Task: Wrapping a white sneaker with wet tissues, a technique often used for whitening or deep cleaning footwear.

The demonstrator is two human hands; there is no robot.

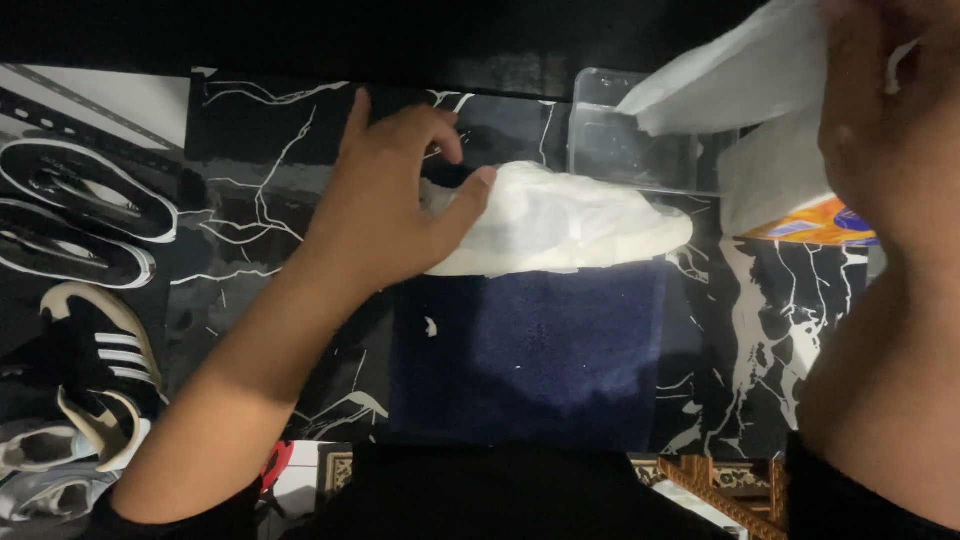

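My left hand (pixel 390 200) grips the heel end of a white shoe (pixel 570 225) wrapped in white tissue, lying on its side on a dark blue towel (pixel 530 350). My right hand (pixel 885 110) is raised at the upper right, close to the camera, and pinches a sheet of white tissue paper (pixel 740 75) that hangs above the table. The toe of the shoe points right, toward the tissue sheet.
The table is black marble with white veins (pixel 260 210). A clear plastic box (pixel 625 140) stands behind the shoe. An orange and blue packet (pixel 825 222) lies at the right. Several black and white sneakers (pixel 90 370) sit on the floor at the left.
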